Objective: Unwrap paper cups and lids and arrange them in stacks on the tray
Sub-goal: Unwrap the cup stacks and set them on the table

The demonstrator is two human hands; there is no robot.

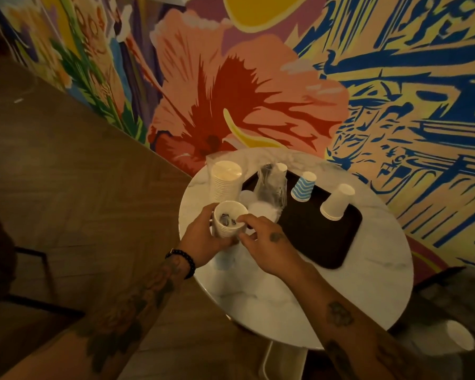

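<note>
While the left hand (203, 239) curls round a short stack of white paper cups (228, 223), mouth up, centre-left of frame, right hand (269, 244) sits just right of it, thumb and forefinger pinching the top rim. Behind: dark rounded-rectangle tray (321, 242) on round marble worktop (368, 283). Inverted on tray: blue wavy-striped cups (303, 187), plain white stack (336, 202). Crinkled clear plastic wrap (270, 187) and translucent flat lids (261, 211) at tray's left end; tall ribbed white stack (225, 183) left of them

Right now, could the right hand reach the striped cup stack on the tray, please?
Probably yes: only bare tray lies between the right hand and the striped cup stack, once it releases the white cups.
</note>
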